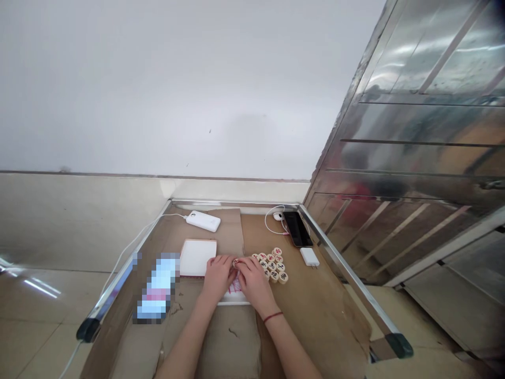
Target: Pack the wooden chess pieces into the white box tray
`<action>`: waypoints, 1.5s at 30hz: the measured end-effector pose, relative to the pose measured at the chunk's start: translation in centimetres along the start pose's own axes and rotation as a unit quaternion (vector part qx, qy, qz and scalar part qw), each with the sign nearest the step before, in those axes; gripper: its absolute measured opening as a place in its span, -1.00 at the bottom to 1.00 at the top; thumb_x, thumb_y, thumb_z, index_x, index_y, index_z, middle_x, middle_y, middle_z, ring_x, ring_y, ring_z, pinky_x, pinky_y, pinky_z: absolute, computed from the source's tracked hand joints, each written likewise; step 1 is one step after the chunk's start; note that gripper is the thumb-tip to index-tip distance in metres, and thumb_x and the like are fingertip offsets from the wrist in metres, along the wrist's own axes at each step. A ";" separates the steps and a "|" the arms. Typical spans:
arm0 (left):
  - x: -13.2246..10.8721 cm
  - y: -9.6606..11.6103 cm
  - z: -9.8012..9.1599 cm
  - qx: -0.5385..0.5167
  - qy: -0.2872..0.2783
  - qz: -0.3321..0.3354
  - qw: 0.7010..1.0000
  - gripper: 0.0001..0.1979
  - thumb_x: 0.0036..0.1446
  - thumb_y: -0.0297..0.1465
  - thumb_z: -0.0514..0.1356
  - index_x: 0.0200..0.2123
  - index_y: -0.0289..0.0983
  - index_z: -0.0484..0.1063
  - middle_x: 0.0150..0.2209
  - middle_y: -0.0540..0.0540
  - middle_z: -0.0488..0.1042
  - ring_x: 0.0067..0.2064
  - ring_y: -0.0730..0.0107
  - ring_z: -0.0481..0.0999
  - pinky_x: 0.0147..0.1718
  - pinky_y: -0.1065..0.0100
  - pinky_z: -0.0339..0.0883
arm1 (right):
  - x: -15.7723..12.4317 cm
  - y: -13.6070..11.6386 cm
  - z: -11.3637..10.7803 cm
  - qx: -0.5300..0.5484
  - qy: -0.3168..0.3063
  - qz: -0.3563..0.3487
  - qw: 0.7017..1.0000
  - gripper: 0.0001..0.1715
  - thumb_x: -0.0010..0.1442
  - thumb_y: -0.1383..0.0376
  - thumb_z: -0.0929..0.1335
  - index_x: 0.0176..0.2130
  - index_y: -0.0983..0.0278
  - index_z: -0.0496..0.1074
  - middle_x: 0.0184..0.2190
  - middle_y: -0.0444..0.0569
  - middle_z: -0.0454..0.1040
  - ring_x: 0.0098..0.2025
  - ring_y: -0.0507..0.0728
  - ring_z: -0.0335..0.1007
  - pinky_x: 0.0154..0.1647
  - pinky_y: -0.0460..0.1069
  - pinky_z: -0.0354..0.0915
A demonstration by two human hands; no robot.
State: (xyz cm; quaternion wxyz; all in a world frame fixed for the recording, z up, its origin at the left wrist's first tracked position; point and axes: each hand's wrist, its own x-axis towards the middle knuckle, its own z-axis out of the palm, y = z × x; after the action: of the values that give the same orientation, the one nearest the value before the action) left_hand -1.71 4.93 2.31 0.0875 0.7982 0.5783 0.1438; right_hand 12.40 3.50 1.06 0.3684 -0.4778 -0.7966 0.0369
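Note:
My left hand [221, 272] and my right hand [252, 278] meet at the middle of the cardboard surface, fingers closed. Between their fingertips is a small round Chinese chess piece [235, 262], mostly covered by the fingers. Below them lies a white tray or box [235, 296] with red lines and markings inside; the hands hide much of it. Just right of my right hand, several wooden Chinese chess pieces [272, 265] with red or black characters lie grouped in rows. A white square lid or box part [198, 256] sits left of my left hand.
Cardboard [311, 310] covers a metal-framed table [335, 252] against a wall. A white power bank [202, 221] with a cable is at the back left, a blurred-out phone-like object [158, 288] at left. A black phone [298, 229] and white charger [310, 257] lie at right.

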 end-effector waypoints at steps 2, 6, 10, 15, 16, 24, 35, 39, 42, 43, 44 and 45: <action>0.1 0.1 -0.1 0.001 -0.002 -0.005 1.000 -0.71 0.21 -0.38 0.10 0.00 -0.11 0.36 0.00 -0.03 0.48 0.05 0.33 0.39 0.01 0.25 0.12 | -0.4 -0.2 -0.2 -0.015 0.010 -0.001 1.000 -0.60 0.06 0.54 0.24 -0.18 0.21 0.48 -0.16 0.02 0.49 -0.03 0.22 0.31 0.07 0.17 0.24; 0.4 0.8 -0.2 0.015 -0.006 -0.029 0.999 -0.76 0.21 -0.26 0.11 -0.08 -0.15 0.40 -0.08 -0.10 0.51 0.00 0.23 0.42 -0.04 0.19 0.13 | -0.3 0.5 -0.5 -0.016 0.059 0.024 0.998 -0.63 0.10 0.47 0.23 -0.15 0.22 0.48 -0.13 0.05 0.48 0.00 0.23 0.26 0.09 0.17 0.18; 0.6 1.6 0.0 0.033 -0.006 -0.051 0.998 -0.75 0.17 -0.19 0.14 -0.17 -0.20 0.43 -0.13 -0.14 0.52 -0.03 0.15 0.42 -0.01 0.08 0.07 | 1.8 3.0 -2.2 -0.084 0.094 0.204 0.971 -0.73 0.16 0.35 0.23 -0.20 0.25 0.47 -0.17 0.05 0.50 -0.06 0.21 0.28 0.02 0.14 0.15; 0.8 2.0 0.0 0.042 -0.001 -0.059 0.997 -0.79 0.17 -0.23 0.14 -0.23 -0.22 0.45 -0.16 -0.14 0.53 -0.07 0.13 0.44 0.01 0.02 0.03 | 5.2 6.8 -5.2 -0.178 -0.051 0.360 0.915 -0.66 0.16 0.28 0.24 -0.08 0.23 0.43 -0.01 0.14 0.43 0.04 0.29 0.27 -0.04 0.17 0.14; 0.8 1.9 0.0 0.042 0.000 -0.059 0.997 -0.80 0.17 -0.24 0.14 -0.24 -0.22 0.45 -0.16 -0.13 0.53 -0.07 0.13 0.44 0.01 0.02 0.03 | 5.7 7.5 -5.5 -0.176 -0.071 0.367 0.911 -0.67 0.15 0.28 0.25 -0.10 0.23 0.44 -0.05 0.14 0.45 0.00 0.28 0.32 -0.05 0.17 0.16; 0.5 1.9 -0.1 0.029 0.000 -0.065 0.997 -0.79 0.17 -0.23 0.14 -0.22 -0.21 0.45 -0.13 -0.13 0.53 -0.04 0.15 0.44 0.01 0.05 0.05 | 6.7 9.9 -5.0 -0.133 -0.169 0.414 0.885 -0.84 -0.05 0.30 0.41 -0.36 0.28 0.50 -0.25 0.16 0.54 -0.14 0.28 0.49 -0.17 0.10 0.29; -0.1 1.5 -1.2 -0.058 0.068 -0.041 0.995 -0.61 0.24 -0.21 0.07 0.11 -0.12 0.27 0.08 -0.13 0.46 0.19 0.16 0.33 0.20 -0.12 -0.06 | 6.0 6.6 -6.9 0.090 -0.014 0.338 0.937 -0.88 0.05 0.27 0.34 -0.40 0.28 0.45 -0.36 0.03 0.55 -0.23 0.15 0.48 -0.18 -0.02 0.33; -1.3 1.7 -0.7 -0.161 0.135 0.089 0.974 -0.57 0.23 -0.24 0.10 0.16 -0.15 0.25 0.13 -0.15 0.41 0.19 0.21 0.33 0.13 0.08 0.21 | 3.3 2.7 -5.3 0.235 0.002 0.297 0.925 -0.66 0.06 0.06 0.34 -0.39 0.30 0.44 -0.46 -0.03 0.52 -0.43 0.10 0.45 -0.40 -0.04 0.37; -2.1 2.0 -0.7 -0.209 0.150 0.104 0.961 -0.61 0.23 -0.26 0.10 0.12 -0.14 0.32 0.07 -0.13 0.46 0.10 0.24 0.43 0.05 0.18 0.33 | 1.7 0.5 -3.9 0.422 0.015 0.291 0.859 -0.61 -0.06 0.00 0.43 -0.44 0.28 0.43 -0.52 -0.09 0.48 -0.48 0.07 0.40 -0.47 -0.05 0.36; -2.3 2.0 -0.8 -0.221 0.153 0.100 0.958 -0.64 0.24 -0.27 0.09 0.09 -0.14 0.35 0.03 -0.13 0.48 0.06 0.26 0.46 0.03 0.20 0.35 | 1.3 0.0 -3.5 0.458 0.015 0.295 0.838 -0.59 -0.09 -0.01 0.46 -0.45 0.28 0.42 -0.52 -0.10 0.48 -0.48 0.06 0.39 -0.47 -0.05 0.37; -2.5 2.1 -0.9 -0.232 0.152 0.095 0.956 -0.67 0.24 -0.29 0.09 0.06 -0.14 0.38 0.00 -0.12 0.49 0.02 0.27 0.48 0.02 0.21 0.36 | 1.1 -0.4 -3.3 0.478 0.014 0.301 0.825 -0.57 -0.12 -0.02 0.47 -0.45 0.27 0.42 -0.52 -0.11 0.48 -0.48 0.06 0.39 -0.47 -0.06 0.37; -2.7 2.1 -1.1 -0.242 0.149 0.091 0.954 -0.70 0.24 -0.30 0.09 0.03 -0.14 0.40 -0.02 -0.11 0.50 0.00 0.29 0.49 0.00 0.23 0.37 | 0.9 -0.6 -3.2 0.493 0.012 0.306 0.815 -0.56 -0.13 -0.03 0.48 -0.45 0.27 0.43 -0.51 -0.11 0.49 -0.47 0.06 0.40 -0.47 -0.05 0.38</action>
State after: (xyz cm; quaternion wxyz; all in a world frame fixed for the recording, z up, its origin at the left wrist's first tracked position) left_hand -0.99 1.70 3.64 0.1775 0.7721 0.4572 0.4041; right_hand 13.66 2.95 4.12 0.5340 -0.4518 -0.4804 0.5291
